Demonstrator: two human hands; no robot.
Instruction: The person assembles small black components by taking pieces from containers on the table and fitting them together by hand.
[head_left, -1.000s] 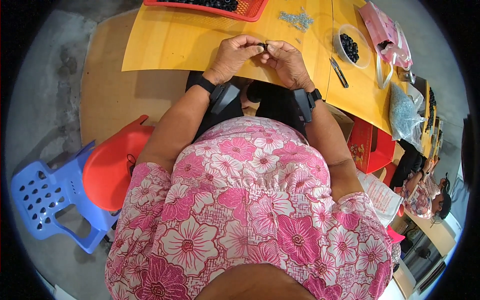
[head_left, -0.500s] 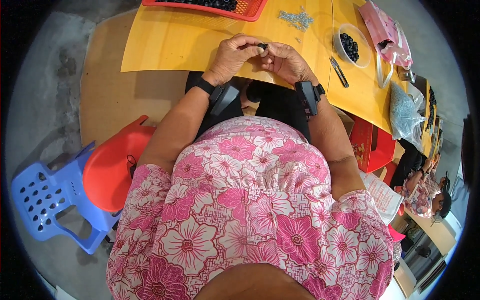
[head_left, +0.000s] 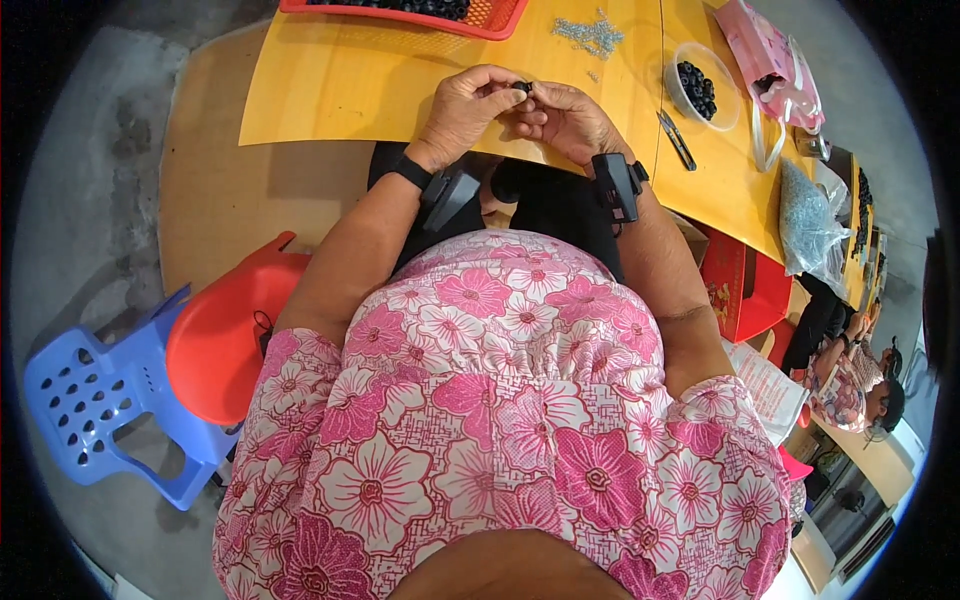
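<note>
My left hand and my right hand meet over the near edge of the yellow table. Between their thumbs and fingertips is a small round black part, pinched from both sides. Its finer shape is hidden by the fingers. Beyond the hands, a scatter of small silvery metal pieces lies on the tabletop. To the right stands a clear round tub with many similar black parts in it. A pair of dark thread snips rests beside the tub.
A red plastic basket of black parts sits at the far edge. On the right are a pink bag and a clear plastic bag of small pieces. A blue stool and a red seat stand left. Another person sits far right.
Both hands stay together around the small black part, with only slight finger movement. The whole view has shifted a little.
</note>
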